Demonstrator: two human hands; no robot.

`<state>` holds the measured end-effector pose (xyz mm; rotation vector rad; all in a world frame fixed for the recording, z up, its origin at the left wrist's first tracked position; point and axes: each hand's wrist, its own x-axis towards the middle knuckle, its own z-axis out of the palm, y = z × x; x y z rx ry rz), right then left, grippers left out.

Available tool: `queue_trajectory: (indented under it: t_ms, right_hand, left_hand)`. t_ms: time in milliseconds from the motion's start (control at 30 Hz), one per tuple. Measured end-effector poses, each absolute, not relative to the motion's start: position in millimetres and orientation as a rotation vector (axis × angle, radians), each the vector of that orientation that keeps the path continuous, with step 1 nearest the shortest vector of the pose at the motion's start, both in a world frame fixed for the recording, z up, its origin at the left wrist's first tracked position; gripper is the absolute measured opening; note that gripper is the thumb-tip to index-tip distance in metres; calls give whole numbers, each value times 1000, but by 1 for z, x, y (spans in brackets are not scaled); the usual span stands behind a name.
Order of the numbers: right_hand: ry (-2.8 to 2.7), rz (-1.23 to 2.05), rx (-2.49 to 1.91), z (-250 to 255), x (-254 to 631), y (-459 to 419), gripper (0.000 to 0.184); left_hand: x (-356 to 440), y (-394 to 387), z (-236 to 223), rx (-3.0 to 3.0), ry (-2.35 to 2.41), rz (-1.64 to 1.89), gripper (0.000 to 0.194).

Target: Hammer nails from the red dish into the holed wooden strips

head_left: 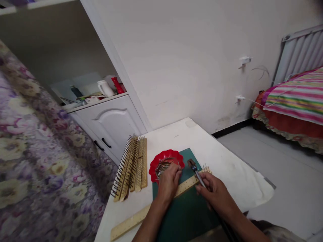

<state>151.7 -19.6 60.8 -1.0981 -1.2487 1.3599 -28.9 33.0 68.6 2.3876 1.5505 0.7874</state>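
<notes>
The right hand (214,193) is curled closed around the slim metal-shafted handle of a small dark-headed hammer (196,171), gripping well back so the head juts forward and up, hovering just above the far end of the long pale wooden strip (184,186) with a few thin metal pins standing in it. That hammer looks light and stiff; held far down its shaft it should swing easily but could wander, so a grip nearer the head would likely give finer control over such slender pins. Just to the left of it, the left hand (168,183) lies across the same strip, fingers bent and pinched down at the near rim of the red scalloped plastic dish (165,161) heaped with loose shiny nails; whether a nail is actually between the fingertips I cannot tell. Those nails would be tiny, slick and easy to drop, best taken by the shank. The strip looks thin and rigid, lying slantwise under both hands on a dark green cutting mat (185,215), which sits on the white tabletop (227,164). Further left of the hands lies a stack of finished wooden strips bristling with pins (131,164).
</notes>
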Motion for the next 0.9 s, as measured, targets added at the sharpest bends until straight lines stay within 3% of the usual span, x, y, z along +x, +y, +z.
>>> queue_trajectory:
  t_ms: [167, 500, 733, 900]
  right_hand:
    - [-1313, 1121, -1135, 54, 153, -16, 18]
    - [-1180, 1428, -1022, 53, 155, -28, 17]
    - [-1112, 1400, -1041, 59, 161, -30, 24]
    - [-1086, 1433, -1007, 66, 159, -31, 24]
  left_hand:
    - [-11, -9, 70, 2359, 1262, 802, 16]
    - [-2, -27, 66, 2163, 1200, 842, 21]
    - [10, -32, 39, 1351, 1241, 1115, 16]
    - [24, -33, 31, 1081, 1068, 1269, 17]
